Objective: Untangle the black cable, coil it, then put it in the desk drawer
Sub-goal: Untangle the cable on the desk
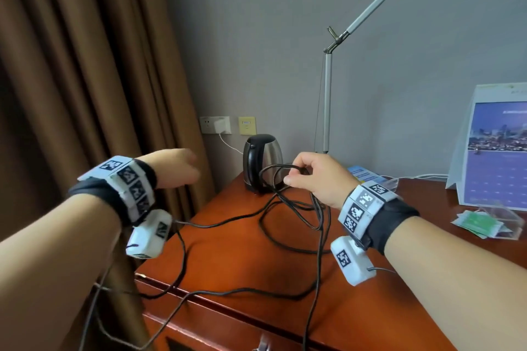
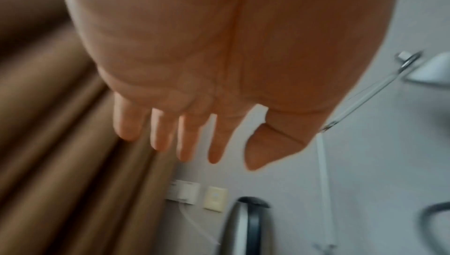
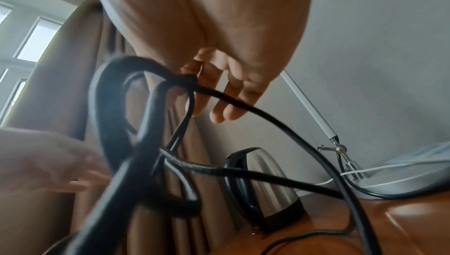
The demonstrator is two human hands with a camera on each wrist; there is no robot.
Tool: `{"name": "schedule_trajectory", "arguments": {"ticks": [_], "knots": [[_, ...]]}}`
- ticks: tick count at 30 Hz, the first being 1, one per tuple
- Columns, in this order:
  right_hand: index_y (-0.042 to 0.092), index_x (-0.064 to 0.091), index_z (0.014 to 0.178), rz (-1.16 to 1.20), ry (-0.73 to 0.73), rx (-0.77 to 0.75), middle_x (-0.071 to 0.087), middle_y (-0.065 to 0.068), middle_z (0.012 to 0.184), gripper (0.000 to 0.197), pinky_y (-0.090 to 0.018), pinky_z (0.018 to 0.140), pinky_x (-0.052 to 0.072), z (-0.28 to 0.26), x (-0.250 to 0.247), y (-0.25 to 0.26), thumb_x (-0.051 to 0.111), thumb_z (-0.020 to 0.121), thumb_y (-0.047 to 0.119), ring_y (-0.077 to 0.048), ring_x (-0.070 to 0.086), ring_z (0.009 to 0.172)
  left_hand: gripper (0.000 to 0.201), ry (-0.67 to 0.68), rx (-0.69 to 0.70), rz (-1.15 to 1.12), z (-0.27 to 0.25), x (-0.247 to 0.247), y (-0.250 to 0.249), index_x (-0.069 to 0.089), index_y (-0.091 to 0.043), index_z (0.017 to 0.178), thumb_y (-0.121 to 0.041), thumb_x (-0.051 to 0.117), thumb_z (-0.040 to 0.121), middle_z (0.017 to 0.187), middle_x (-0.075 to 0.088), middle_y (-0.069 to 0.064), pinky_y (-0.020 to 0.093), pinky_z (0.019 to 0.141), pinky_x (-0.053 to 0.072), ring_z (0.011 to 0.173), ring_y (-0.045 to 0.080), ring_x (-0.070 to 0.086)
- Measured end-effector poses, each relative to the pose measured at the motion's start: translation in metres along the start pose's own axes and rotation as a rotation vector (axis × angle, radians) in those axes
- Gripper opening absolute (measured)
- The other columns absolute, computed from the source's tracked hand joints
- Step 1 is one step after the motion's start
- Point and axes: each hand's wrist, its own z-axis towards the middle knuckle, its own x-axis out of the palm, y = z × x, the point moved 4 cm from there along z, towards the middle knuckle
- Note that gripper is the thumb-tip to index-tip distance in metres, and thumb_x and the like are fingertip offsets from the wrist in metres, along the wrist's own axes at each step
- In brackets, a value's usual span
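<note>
The right hand (image 1: 316, 177), right of centre in the head view, pinches a few loops of the black cable (image 1: 285, 202) between thumb and curled fingers, lifted above the desk (image 1: 228, 251) and just in front of the kettle (image 1: 262, 162). From that pinch the cable drops in tangled loops onto the wood at mid-frame, trails toward the lower left, crosses the desk's front edge and hangs down past the drawer (image 1: 216, 333) at the bottom of the frame. In the right wrist view the cable (image 3: 146, 143) fills the centre, its loops crossing one another below the fingers (image 3: 224, 113), with the kettle (image 3: 268, 178) behind at lower centre. The left hand (image 1: 174, 168), left of centre in the head view, is raised in front of the curtain (image 1: 85, 80), apart from the cable and holding nothing. The left wrist view shows that hand (image 2: 194, 66) with 4 fingers (image 2: 185, 139) straight and slightly spread, though blurred. A lamp arm (image 1: 328, 100) rises at upper right, and a calendar (image 1: 496, 151) stands at the right edge.
</note>
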Motion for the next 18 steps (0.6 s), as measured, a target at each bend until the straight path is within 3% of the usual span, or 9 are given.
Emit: {"name": "schedule_trajectory", "arguments": {"ticks": [2, 5, 8, 9, 10, 12, 13, 15, 18], "knots": [[0.019, 0.066, 0.079, 0.033, -0.02, -0.012, 0.061, 0.012, 0.07, 0.021, -0.027, 0.069, 0.044, -0.001, -0.001, 0.003, 0.08, 0.085, 0.032, -0.006, 0.053, 0.066, 0.045, 0.005, 0.199, -0.229, -0.007, 0.003, -0.051, 0.059, -0.027, 0.14, -0.026, 0.062, 0.095, 0.138, 0.064, -0.004, 0.034, 0.113, 0.043, 0.129, 0.018, 0.058], [0.018, 0.066, 0.08, 0.114, -0.052, -0.022, 0.063, 0.008, 0.072, 0.021, -0.021, 0.068, 0.045, -0.004, -0.009, 0.007, 0.08, 0.086, 0.031, -0.005, 0.054, 0.068, 0.045, 0.124, 0.37, -0.35, -0.014, 0.018, -0.101, 0.063, -0.034, 0.132, -0.029, 0.067, 0.087, 0.118, 0.073, -0.009, 0.04, 0.105, 0.05, 0.11, 0.011, 0.066], [0.016, 0.063, 0.079, 0.289, -0.094, -0.015, 0.063, -0.002, 0.071, 0.019, -0.026, 0.066, 0.048, -0.007, -0.02, 0.006, 0.078, 0.089, 0.023, -0.009, 0.057, 0.065, 0.049, 0.443, 0.414, -0.412, -0.02, 0.049, -0.123, 0.063, -0.025, 0.126, -0.032, 0.07, 0.078, 0.101, 0.07, 0.012, 0.048, 0.087, 0.054, 0.087, 0.017, 0.06], [0.013, 0.062, 0.082, 0.363, -0.116, -0.001, 0.063, -0.007, 0.071, 0.018, -0.028, 0.061, 0.049, -0.008, -0.023, 0.006, 0.076, 0.091, 0.019, -0.01, 0.058, 0.06, 0.046, 0.563, 0.413, -0.497, -0.024, 0.059, -0.128, 0.061, -0.023, 0.129, -0.028, 0.07, 0.084, 0.096, 0.065, 0.013, 0.045, 0.083, 0.051, 0.086, 0.019, 0.058], [0.009, 0.061, 0.085, 0.416, -0.15, 0.019, 0.061, -0.011, 0.071, 0.017, -0.028, 0.057, 0.049, -0.009, -0.026, 0.003, 0.074, 0.092, 0.017, -0.009, 0.058, 0.056, 0.044, 0.64, 0.395, -0.558, -0.026, 0.067, -0.131, 0.059, -0.021, 0.132, -0.024, 0.07, 0.09, 0.096, 0.067, 0.009, 0.04, 0.087, 0.051, 0.089, 0.019, 0.061], [0.006, 0.064, 0.087, 0.455, -0.236, 0.052, 0.062, -0.013, 0.069, 0.02, -0.03, 0.057, 0.047, -0.01, -0.032, -0.002, 0.07, 0.096, 0.024, -0.012, 0.057, 0.056, 0.045, 0.644, 0.401, -0.53, -0.031, 0.076, -0.137, 0.056, -0.013, 0.134, -0.028, 0.069, 0.094, 0.103, 0.077, 0.001, 0.036, 0.102, 0.052, 0.101, 0.017, 0.072], [0.009, 0.066, 0.085, 0.463, -0.268, 0.067, 0.063, -0.012, 0.067, 0.023, -0.03, 0.06, 0.045, -0.009, -0.033, -0.005, 0.069, 0.096, 0.029, -0.015, 0.058, 0.058, 0.041, 0.621, 0.424, -0.503, -0.034, 0.079, -0.141, 0.059, -0.008, 0.131, -0.029, 0.067, 0.097, 0.104, 0.079, 0.002, 0.037, 0.103, 0.054, 0.104, 0.018, 0.074], [0.014, 0.066, 0.074, 0.522, -0.304, 0.139, 0.061, -0.005, 0.062, 0.031, -0.031, 0.059, 0.044, -0.007, -0.033, -0.012, 0.065, 0.098, 0.034, -0.019, 0.058, 0.057, 0.02, 0.575, 0.464, -0.507, -0.037, 0.08, -0.147, 0.069, -0.009, 0.111, -0.026, 0.061, 0.103, 0.094, 0.08, 0.004, 0.038, 0.095, 0.059, 0.098, 0.023, 0.077], [0.012, 0.062, 0.068, 0.615, -0.316, 0.316, 0.056, -0.004, 0.065, 0.037, -0.03, 0.051, 0.042, -0.003, -0.029, -0.025, 0.06, 0.1, 0.031, -0.02, 0.054, 0.05, 0.017, 0.453, 0.52, -0.454, -0.039, 0.069, -0.145, 0.072, -0.019, 0.088, -0.023, 0.062, 0.101, 0.076, 0.074, 0.002, 0.037, 0.087, 0.062, 0.081, 0.024, 0.076]]}}
